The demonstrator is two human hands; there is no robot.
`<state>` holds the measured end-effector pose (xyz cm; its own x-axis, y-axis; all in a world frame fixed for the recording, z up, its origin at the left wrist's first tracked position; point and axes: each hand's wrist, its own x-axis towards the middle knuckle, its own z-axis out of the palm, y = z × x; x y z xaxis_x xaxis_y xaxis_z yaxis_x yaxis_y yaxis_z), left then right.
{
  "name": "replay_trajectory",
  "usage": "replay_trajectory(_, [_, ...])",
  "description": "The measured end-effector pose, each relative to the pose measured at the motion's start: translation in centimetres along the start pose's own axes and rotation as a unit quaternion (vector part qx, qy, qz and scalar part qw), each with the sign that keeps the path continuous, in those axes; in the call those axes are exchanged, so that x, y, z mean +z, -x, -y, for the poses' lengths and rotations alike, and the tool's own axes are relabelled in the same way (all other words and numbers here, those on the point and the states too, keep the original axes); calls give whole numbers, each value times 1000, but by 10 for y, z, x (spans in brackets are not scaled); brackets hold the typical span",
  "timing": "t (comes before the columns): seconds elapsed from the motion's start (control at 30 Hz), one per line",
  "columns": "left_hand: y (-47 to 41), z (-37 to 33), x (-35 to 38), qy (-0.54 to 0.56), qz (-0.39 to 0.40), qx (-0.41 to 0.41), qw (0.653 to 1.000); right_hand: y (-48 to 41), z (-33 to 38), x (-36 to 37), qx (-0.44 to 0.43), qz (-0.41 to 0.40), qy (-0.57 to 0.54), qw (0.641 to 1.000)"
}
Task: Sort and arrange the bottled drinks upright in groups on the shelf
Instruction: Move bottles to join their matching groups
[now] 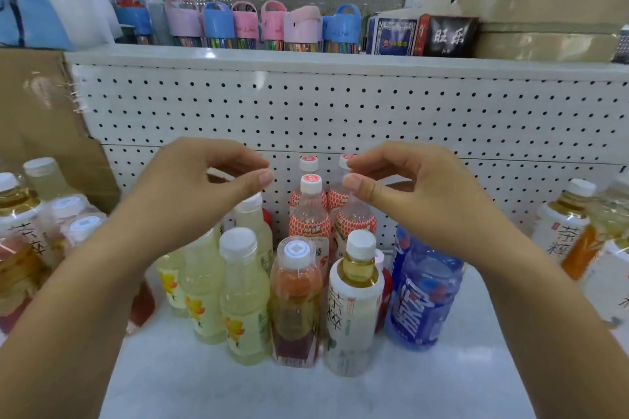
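Bottled drinks (245,299) stand upright: four red-patterned bottles (309,223), one blue bottle (422,296).

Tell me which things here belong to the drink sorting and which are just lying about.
Job: pale yellow drinks, red-patterned bottles, orange-red bottle, white tea bottle, blue bottle.
Lying about: pastel-lidded tubs, small printed boxes, cardboard box.

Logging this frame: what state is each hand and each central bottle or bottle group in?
left hand: raised, fingers loosely curled, holding nothing
right hand: raised, fingers loosely curled, holding nothing
pale yellow bottles: upright, capped, grouped together
red-patterned bottles: upright, capped, grouped at the back
orange-red bottle: upright, capped
white-label tea bottle: upright, capped
blue bottle: upright, cap out of sight
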<state>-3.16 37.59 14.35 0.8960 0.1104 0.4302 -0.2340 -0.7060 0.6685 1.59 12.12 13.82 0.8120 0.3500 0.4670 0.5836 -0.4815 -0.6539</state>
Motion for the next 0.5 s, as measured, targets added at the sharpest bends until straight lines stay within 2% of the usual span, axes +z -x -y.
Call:
replay_trajectory(0.13, [50, 24, -3, 53, -125, -45, 990, 25, 17, 23, -13, -39, -65, 997])
replay_trajectory(0.23, [81, 52, 3, 48, -193, -76, 977, 40, 27, 46, -14, -43, -111, 993])
replay_trajectory(0.33, [87, 82, 11, 31, -202, -86, 975, 42, 32, 77, -16, 9, -87, 996])
replay_trajectory(0.5, [73, 114, 29, 100, -148, -65, 982, 24, 37, 128, -52, 51, 76, 994])
